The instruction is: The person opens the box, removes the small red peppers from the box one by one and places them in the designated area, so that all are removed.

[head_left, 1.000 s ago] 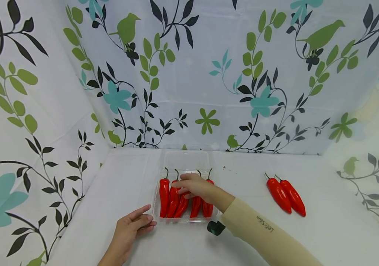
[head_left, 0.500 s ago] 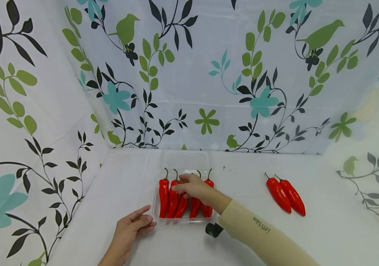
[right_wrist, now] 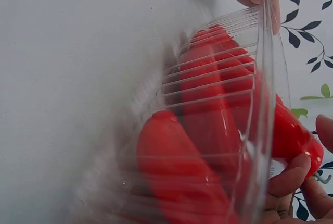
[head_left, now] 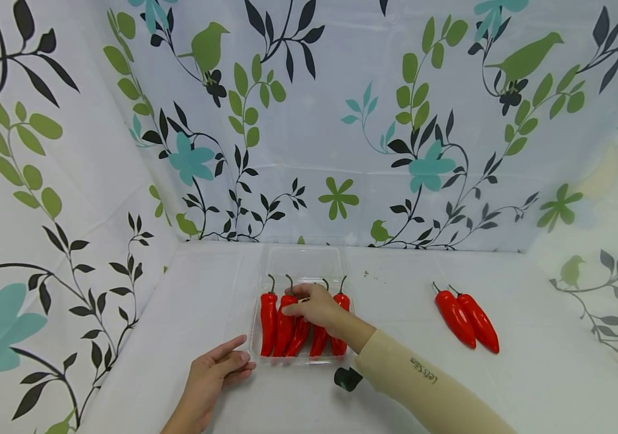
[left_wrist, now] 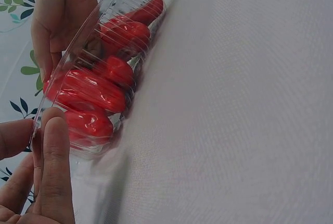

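Observation:
A clear plastic box (head_left: 299, 360) with its lid (head_left: 304, 263) folded back holds several red chili peppers lying side by side, stems away from me. My left hand (head_left: 213, 369) pinches the box's near left corner; in the left wrist view its fingers (left_wrist: 56, 151) stand at the rim. My right hand (head_left: 319, 308) reaches over the box and grips the second chili pepper from the left (head_left: 285, 328) near its stem end. The right wrist view has this pepper (right_wrist: 297, 135) raised past the rim between thumb and fingers. My right hand partly covers the peppers behind it.
Two more red chili peppers (head_left: 454, 319) (head_left: 479, 322) lie together on the white tabletop (head_left: 395, 289) to the right. A curtain (head_left: 309, 120) printed with leaves and birds hangs behind. A small black device (head_left: 348, 378) sits under my right wrist.
My right hand has closed its fingers on the second chili pepper, which has shifted slightly. The right forearm has drawn a little left. My left hand stays at the box's corner.

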### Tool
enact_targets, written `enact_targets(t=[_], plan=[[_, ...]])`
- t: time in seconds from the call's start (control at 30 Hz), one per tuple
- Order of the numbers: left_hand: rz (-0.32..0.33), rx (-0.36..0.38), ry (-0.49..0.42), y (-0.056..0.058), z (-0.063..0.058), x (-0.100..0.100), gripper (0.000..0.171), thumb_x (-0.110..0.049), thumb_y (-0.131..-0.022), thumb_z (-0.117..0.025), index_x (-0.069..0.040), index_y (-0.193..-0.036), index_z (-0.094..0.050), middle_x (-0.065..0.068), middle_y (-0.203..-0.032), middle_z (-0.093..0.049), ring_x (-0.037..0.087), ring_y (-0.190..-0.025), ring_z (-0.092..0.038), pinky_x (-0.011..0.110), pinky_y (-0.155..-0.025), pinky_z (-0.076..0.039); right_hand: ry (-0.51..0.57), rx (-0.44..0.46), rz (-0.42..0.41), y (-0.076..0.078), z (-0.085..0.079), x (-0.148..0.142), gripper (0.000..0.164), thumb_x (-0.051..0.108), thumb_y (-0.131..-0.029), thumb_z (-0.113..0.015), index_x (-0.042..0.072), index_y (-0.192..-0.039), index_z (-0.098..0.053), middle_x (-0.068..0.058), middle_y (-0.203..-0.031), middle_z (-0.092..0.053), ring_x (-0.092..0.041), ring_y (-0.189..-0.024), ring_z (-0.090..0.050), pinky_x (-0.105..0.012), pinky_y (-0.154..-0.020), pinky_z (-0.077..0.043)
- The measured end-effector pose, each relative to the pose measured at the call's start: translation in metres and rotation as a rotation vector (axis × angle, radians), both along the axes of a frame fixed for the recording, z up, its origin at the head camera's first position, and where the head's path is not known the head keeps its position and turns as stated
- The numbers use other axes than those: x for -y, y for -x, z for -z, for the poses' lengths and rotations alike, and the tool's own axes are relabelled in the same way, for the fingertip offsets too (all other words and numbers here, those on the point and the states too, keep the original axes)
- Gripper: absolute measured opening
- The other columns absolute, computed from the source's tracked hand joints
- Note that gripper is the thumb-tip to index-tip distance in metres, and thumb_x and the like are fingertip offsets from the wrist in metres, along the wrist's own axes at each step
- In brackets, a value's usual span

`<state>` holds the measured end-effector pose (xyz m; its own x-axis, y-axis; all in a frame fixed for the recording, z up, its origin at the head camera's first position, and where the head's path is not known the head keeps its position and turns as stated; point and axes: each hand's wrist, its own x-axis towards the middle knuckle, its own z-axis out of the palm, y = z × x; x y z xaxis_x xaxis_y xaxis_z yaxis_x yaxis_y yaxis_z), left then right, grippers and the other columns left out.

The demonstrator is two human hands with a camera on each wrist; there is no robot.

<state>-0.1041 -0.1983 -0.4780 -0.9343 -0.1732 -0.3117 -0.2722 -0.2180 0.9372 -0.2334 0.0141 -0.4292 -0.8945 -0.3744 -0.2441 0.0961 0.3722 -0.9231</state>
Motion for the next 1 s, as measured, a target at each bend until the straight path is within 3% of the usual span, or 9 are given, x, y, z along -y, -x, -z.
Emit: enact_targets(t=[0.37,1.0], plan=[[0.0,0.003,-0.005,0.0,0.001,0.001,0.044,-0.001,-0.097,-0.065,0.006,-0.139,-0.056,0.019,-0.101,-0.07,0.028,-0.088,-0.073,0.036,-0.082,-0.062,0.065,-0.018,-0.004,-0.004,0.008,-0.001,0.051,0.02,-0.081,-0.086,0.023,-0.128,-0.066,0.0,-0.122,-0.064,-0.023,-0.109,-0.06,-0.043,-0.091,-0.058],[0.003,0.008,0.005,-0.001,0.001,0.001,0.043,-0.002,-0.097,-0.065,0.006,-0.139,-0.057,0.019,-0.102,-0.071,0.028,-0.088,-0.073,0.036,-0.082,-0.062,0.169,-0.02,-0.006,-0.013,0.011,-0.001,0.053,0.015,-0.083,-0.084,0.021,-0.132,-0.064,-0.004,-0.123,-0.063,-0.024,-0.107,-0.064,-0.041,-0.086,-0.061]])
